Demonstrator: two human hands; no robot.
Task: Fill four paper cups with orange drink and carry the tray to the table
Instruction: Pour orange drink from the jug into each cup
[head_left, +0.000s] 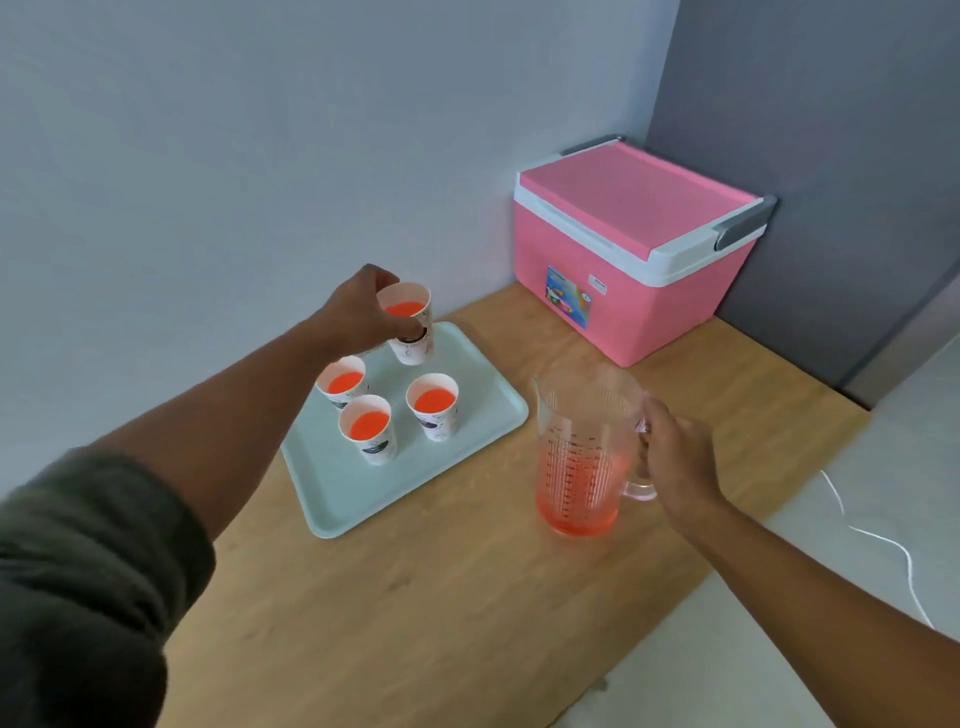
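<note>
A pale green tray (457, 441) lies on the wooden counter. Three paper cups holding orange drink stand on it: one at the left (344, 385), one in front (368, 428), one to the right (434, 408). My left hand (358, 312) grips a fourth cup of orange drink (410, 325) at the tray's far corner; I cannot tell whether it rests on the tray. To the tray's right stands a clear measuring jug (587, 457) with orange drink in its lower part. My right hand (670, 447) is wrapped around the jug's handle.
A pink cooler box (634, 249) with a shut lid sits in the far right corner of the wooden counter (441, 597), against the wall. The counter's right edge drops to a pale floor where a white cable (883, 540) lies.
</note>
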